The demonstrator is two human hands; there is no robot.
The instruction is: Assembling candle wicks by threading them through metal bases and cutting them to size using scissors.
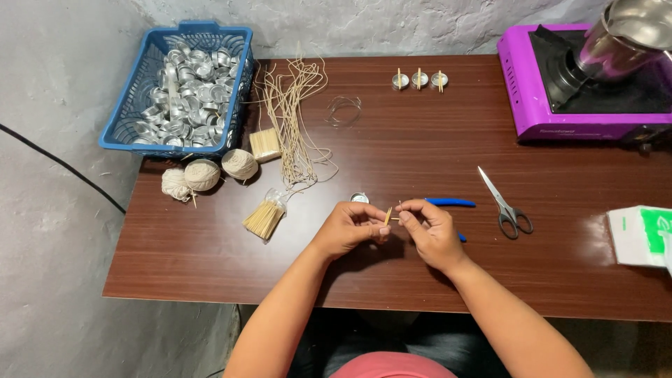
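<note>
My left hand (pixel 350 227) and my right hand (pixel 432 231) meet over the middle of the brown table (pixel 392 280). Between their fingertips is a short wooden stick (pixel 388 215); the left hand pinches it upright, and the right hand's fingers hold a thin piece at its side. A small metal cup (pixel 359 198) lies just beyond the left hand. Blue-handled pliers (pixel 449 203) lie behind and partly under the right hand.
A blue basket (pixel 115 129) of metal cups stands far left. Beside it lie twine balls (pixel 203 173), loose wick strings (pixel 294 119) and stick bundles (pixel 263 219). Three cups with sticks (pixel 419 80) sit at the back. Scissors (pixel 505 203), a purple stove (pixel 521 105) with a pot (pixel 623 35), and a white packet (pixel 640 236) are on the right.
</note>
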